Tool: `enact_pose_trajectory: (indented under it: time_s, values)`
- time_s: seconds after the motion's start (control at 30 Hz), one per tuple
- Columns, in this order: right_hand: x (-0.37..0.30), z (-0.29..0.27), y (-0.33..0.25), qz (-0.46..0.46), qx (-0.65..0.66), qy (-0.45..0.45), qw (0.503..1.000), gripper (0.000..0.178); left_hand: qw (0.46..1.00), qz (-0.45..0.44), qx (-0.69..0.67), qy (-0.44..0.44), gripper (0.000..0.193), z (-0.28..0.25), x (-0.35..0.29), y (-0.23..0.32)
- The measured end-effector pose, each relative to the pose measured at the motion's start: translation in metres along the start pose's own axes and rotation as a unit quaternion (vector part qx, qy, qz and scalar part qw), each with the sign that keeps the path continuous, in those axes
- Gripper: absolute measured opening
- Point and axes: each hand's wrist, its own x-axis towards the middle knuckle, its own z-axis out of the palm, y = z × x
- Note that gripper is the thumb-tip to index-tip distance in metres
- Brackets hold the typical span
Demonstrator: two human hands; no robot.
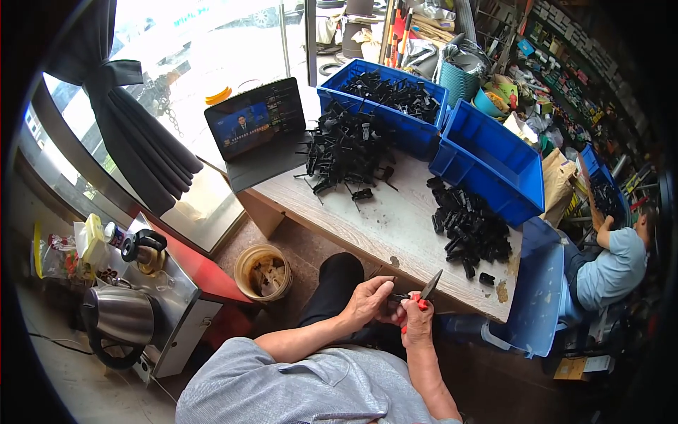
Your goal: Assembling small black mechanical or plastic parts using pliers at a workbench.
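Observation:
In front of my lap, by the table's near edge, my two hands meet. My right hand is closed around red-handled pliers, whose dark, pointed tip sticks up past the fingers. My left hand pinches a small black part just beside the tool; fingers hide most of it. On the table, a big heap of black plastic parts with thin stems lies at the far left. A second pile of chunkier black pieces lies to the right, with one loose piece near the edge.
Behind the heaps stand a blue crate filled with black parts and another blue crate. A tablet plays video at the back left. A bucket and steel kettle are on my left. Another person sits at right.

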Motion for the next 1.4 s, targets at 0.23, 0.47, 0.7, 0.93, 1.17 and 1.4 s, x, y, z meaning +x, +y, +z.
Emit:
enact_pose_trajectory:
  time_s: [0.23,0.47,0.7,0.93,1.17,1.4]
  values:
    - [0.001,-0.006,0.008,0.027,-0.007,-0.015,0.999,0.014,0.995,-0.07,0.054,-0.037,0.039,-0.013,0.008,0.0]
    - [-0.008,0.01,0.001,0.021,0.018,-0.038,0.999,0.004,0.98,-0.011,0.183,-0.081,0.037,-0.018,0.006,-0.002]
    - [-0.005,0.003,0.01,0.04,-0.024,-0.046,0.998,0.007,0.983,-0.179,-0.035,0.0,0.02,-0.019,0.009,-0.007]
    - [-0.005,0.011,0.018,0.003,-0.057,0.022,0.998,0.01,0.954,-0.254,-0.148,0.064,0.007,-0.015,0.025,-0.022]
    - [-0.008,0.006,0.026,-0.004,-0.078,0.061,0.995,0.012,0.951,-0.27,-0.127,0.083,0.012,-0.013,0.028,-0.039]
    - [-0.006,0.007,0.01,-0.005,-0.028,-0.008,1.0,0.014,0.987,-0.157,0.04,-0.009,0.023,-0.019,0.014,-0.012]
